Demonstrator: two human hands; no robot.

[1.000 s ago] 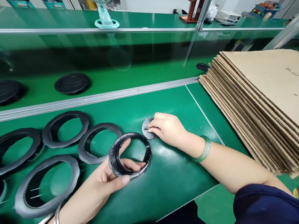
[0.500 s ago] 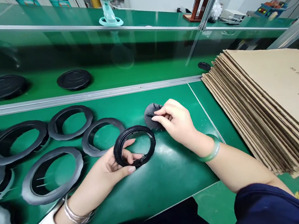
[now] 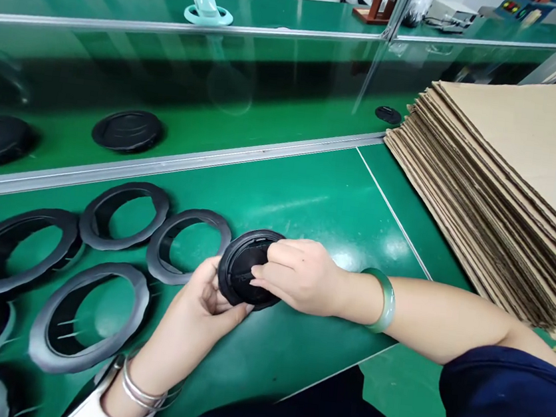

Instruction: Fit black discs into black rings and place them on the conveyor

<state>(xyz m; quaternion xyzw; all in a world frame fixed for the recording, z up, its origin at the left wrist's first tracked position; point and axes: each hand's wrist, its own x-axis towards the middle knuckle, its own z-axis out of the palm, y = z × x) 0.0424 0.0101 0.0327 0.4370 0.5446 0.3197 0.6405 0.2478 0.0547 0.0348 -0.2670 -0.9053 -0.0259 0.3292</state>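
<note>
My left hand (image 3: 196, 309) is closed round the lower left edge of a black plastic ring (image 3: 225, 276), tilted up above the table. A black round disc (image 3: 247, 265) fills the opening of this ring. My right hand (image 3: 303, 275) is closed over the right side of the disc, thumb and fingers pinched on its middle. The fingers hide the part they grip, and I cannot tell whether the disc is fully seated. Close to my left hand, a grey-black ring (image 3: 157, 248) lies on the green table.
More large black rings (image 3: 39, 342) lie across the table on the left. Black round caps (image 3: 127, 131) rest behind the metal rail (image 3: 264, 155). A stack of cardboard sheets (image 3: 508, 127) stands at the right. A pale green fan (image 3: 203, 6) is on the back shelf.
My right hand has brought the disc from the table, toward me and left, into the ring. My left hand keeps hold of the ring. The view has tilted slightly down.
</note>
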